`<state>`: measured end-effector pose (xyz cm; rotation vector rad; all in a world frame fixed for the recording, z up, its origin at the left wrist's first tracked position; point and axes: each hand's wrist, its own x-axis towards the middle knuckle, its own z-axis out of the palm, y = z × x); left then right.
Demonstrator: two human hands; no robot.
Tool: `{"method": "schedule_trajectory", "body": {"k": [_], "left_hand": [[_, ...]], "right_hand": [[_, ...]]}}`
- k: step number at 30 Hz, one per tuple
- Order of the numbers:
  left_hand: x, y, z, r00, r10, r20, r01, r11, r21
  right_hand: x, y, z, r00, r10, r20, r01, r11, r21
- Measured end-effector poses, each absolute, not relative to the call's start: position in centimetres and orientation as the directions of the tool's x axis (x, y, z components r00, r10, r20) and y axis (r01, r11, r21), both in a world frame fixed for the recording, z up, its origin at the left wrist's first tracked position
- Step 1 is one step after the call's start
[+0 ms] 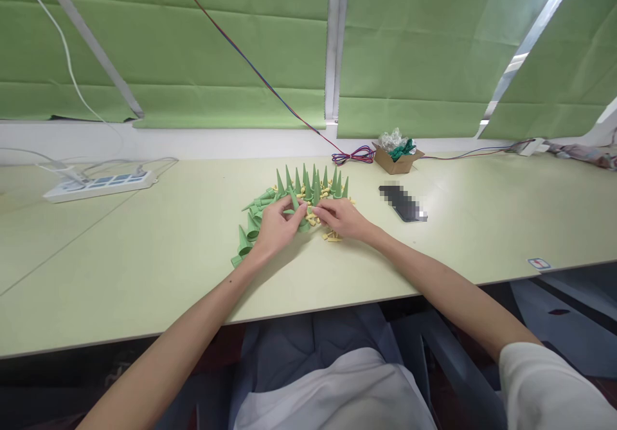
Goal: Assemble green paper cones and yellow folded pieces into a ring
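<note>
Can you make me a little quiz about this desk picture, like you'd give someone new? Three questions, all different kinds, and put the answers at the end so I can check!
1. True or false: every one of the green cones stands with its tip pointing straight up.

2. Which thing sits right beside the coiled wire?
A) a power strip
B) a cardboard box
C) a shoe

3. Fill in the colour: the small pieces near the right hand are ____.

Key:
1. False; some at the left are tipped over.
2. B
3. Yellow
</note>
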<state>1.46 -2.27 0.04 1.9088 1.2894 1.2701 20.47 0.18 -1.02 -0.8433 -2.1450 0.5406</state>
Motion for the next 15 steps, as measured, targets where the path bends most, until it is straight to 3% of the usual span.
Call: {"method": "schedule_trajectory", "body": {"k": [8,15], "left_hand": [[1.38,-2.26,0.11,0.122,0.922,0.367,0.422,-0.383,0.821],[1.26,-2.13,0.17,0.121,0.971,0.204,0.289,-0.231,0.929]], "right_hand": [[20.42,0.24,-1.12,-0.498,0.723,0.479,0.346,0.672,-0.655],[20.46,0.29,-1.42,-0.497,0.704,0.508,0.291,0.686,-0.667]]}}
